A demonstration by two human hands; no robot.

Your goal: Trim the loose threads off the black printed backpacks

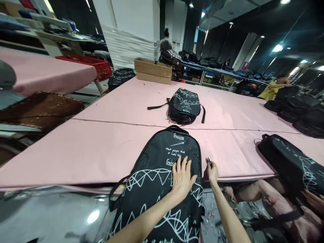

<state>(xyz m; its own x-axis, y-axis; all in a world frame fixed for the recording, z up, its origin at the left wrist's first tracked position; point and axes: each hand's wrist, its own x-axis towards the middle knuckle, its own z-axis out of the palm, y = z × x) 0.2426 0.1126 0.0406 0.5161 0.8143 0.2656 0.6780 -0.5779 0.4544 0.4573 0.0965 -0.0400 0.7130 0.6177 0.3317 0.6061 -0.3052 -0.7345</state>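
With a second backpack (184,106) farther up the pink desk (88,145), the left hand (182,177) lies spread on the near backpack (157,175), the right hand (212,172) pinching a small metal tool (208,161).

The left hand (182,177) lies flat, palm down, fingers stretched forward and slightly spread, thumb angled out to the right. Its bare forearm (146,221) rises from the lower edge and slants up to the right. The right hand (212,172) sits just beside it, apart from it, fingers curled into a closed grip, knuckles up. The right forearm (229,219), also bare, slants up to the left, so both arms converge.
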